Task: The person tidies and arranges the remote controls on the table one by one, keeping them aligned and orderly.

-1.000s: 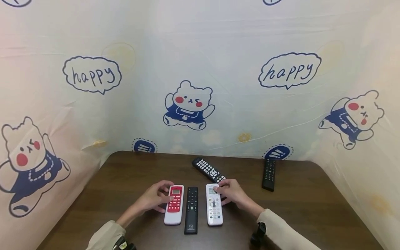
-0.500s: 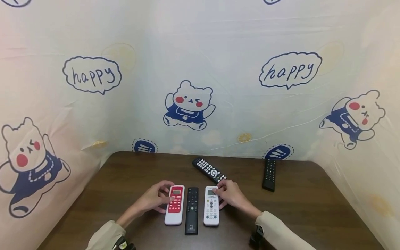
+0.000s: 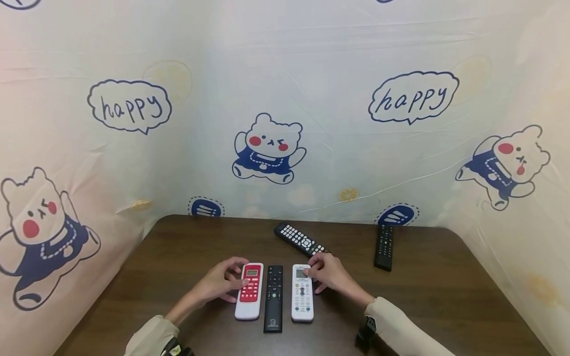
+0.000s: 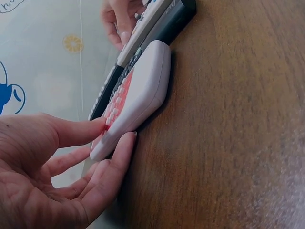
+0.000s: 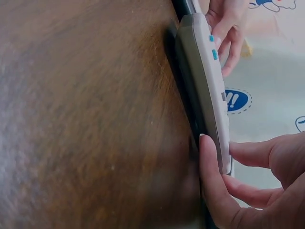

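Note:
My left hand (image 3: 218,281) grips a white remote control with a red face (image 3: 248,309), its thumb on the buttons. In the left wrist view, the fingers curl along the side and under edge of this remote. Upright in the head view, a slim black remote (image 3: 273,309) lies on the table just to its right. Farther right, my right hand (image 3: 333,278) pinches a white remote control (image 3: 302,304) near its screen end. The right wrist view has the thumb (image 5: 252,153) on its face and a finger (image 5: 213,179) against its back.
A black remote with white buttons (image 3: 296,238) lies slanted behind the right hand, its lower end near the fingers. Another black remote (image 3: 384,249) lies toward the back right of the brown wooden table (image 3: 427,277). A patterned cloth (image 3: 334,163) hangs around the table.
My right hand has shifted the white remote slightly left, toward the slim black one, and then stays nearly still. The left hand has kept its hold on the red-faced remote.

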`<action>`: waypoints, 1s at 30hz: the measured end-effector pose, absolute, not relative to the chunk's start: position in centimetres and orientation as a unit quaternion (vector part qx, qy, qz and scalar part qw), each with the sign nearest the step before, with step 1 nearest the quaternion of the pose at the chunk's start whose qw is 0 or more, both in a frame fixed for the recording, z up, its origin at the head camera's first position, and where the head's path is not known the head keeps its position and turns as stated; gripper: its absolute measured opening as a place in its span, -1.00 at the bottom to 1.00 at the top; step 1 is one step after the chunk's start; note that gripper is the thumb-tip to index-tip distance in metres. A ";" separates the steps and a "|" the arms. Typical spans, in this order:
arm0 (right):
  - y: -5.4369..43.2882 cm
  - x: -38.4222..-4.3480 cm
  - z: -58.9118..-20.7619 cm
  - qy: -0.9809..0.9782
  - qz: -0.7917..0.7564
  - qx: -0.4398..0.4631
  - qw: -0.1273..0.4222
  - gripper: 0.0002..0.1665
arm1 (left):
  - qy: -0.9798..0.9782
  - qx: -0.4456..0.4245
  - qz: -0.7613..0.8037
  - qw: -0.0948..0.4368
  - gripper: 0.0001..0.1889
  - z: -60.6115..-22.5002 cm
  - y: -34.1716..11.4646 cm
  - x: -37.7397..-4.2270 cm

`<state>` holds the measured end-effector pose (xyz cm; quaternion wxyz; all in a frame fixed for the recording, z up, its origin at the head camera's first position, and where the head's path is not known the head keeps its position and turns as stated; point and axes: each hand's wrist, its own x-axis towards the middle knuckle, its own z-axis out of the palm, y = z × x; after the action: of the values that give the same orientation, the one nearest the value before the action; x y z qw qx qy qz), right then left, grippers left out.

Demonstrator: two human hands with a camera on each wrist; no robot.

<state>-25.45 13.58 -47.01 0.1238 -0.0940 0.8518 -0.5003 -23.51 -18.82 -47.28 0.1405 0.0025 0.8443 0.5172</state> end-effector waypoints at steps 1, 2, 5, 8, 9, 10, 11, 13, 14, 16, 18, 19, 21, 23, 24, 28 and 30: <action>13.6 -25.5 -47.0 0.852 -0.499 -0.093 0.124 -0.70 | 0.845 0.002 0.517 0.140 -0.39 -47.3 -18.8 -23.5; 13.6 -25.5 -47.1 0.853 -0.498 -0.093 0.124 -0.71 | 0.845 0.001 0.517 0.139 -0.39 -47.3 -18.8 -23.5; 13.6 -25.6 -47.2 0.855 -0.494 -0.094 0.124 -0.72 | 0.847 -0.002 0.514 0.135 -0.39 -47.4 -18.8 -23.4; 13.6 -25.7 -47.2 0.856 -0.491 -0.098 0.125 -0.73 | 0.849 -0.007 0.512 0.130 -0.40 -47.4 -18.7 -23.4; 13.6 -25.8 -47.2 0.856 -0.491 -0.099 0.125 -0.74 | 0.850 -0.008 0.511 0.129 -0.41 -47.4 -18.7 -23.4; 13.6 -25.8 -47.2 0.857 -0.490 -0.099 0.126 -0.74 | 0.850 -0.009 0.510 0.128 -0.41 -47.4 -18.6 -23.4; 13.6 -25.8 -47.2 0.857 -0.490 -0.100 0.126 -0.74 | 0.850 -0.011 0.510 0.128 -0.41 -47.4 -18.6 -23.4; 13.7 -25.8 -47.1 0.857 -0.489 -0.101 0.127 -0.74 | 0.851 -0.010 0.510 0.128 -0.41 -47.5 -18.6 -23.4; 13.7 -25.8 -47.1 0.858 -0.488 -0.100 0.127 -0.73 | 0.849 -0.009 0.512 0.129 -0.40 -47.5 -18.6 -23.5; 13.8 -25.8 -47.1 0.858 -0.487 -0.100 0.129 -0.74 | 0.847 -0.007 0.515 0.131 -0.38 -47.5 -18.7 -23.5; 13.9 -26.0 -47.1 0.856 -0.489 -0.100 0.132 -0.76 | 0.844 -0.002 0.518 0.135 -0.36 -47.5 -18.7 -23.5; 14.0 -26.1 -47.1 0.855 -0.491 -0.099 0.132 -0.77 | 0.843 -0.001 0.521 0.135 -0.36 -47.4 -18.7 -23.5; 14.2 -26.3 -47.1 0.853 -0.496 -0.095 0.128 -0.81 | 0.842 0.003 0.523 0.131 -0.35 -47.2 -18.5 -23.4; 14.4 -26.7 -46.9 0.854 -0.499 -0.090 0.116 -0.84 | 0.843 0.007 0.523 0.127 -0.34 -47.0 -18.4 -23.4; 14.5 -26.8 -46.8 0.857 -0.498 -0.086 0.107 -0.86 | 0.844 0.008 0.522 0.123 -0.33 -46.9 -18.4 -23.4; 14.7 -27.5 -46.5 0.872 -0.478 -0.079 0.066 -0.89 | 0.850 0.012 0.514 0.119 -0.29 -46.6 -18.3 -23.3; 14.7 -27.8 -46.4 0.882 -0.463 -0.082 0.043 -0.91 | 0.852 0.014 0.509 0.120 -0.29 -46.5 -18.3 -23.3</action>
<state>-27.80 14.75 -46.42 0.0435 -0.0820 0.8815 -0.4629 -23.34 -18.32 -46.55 0.1203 0.0144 0.8522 0.5091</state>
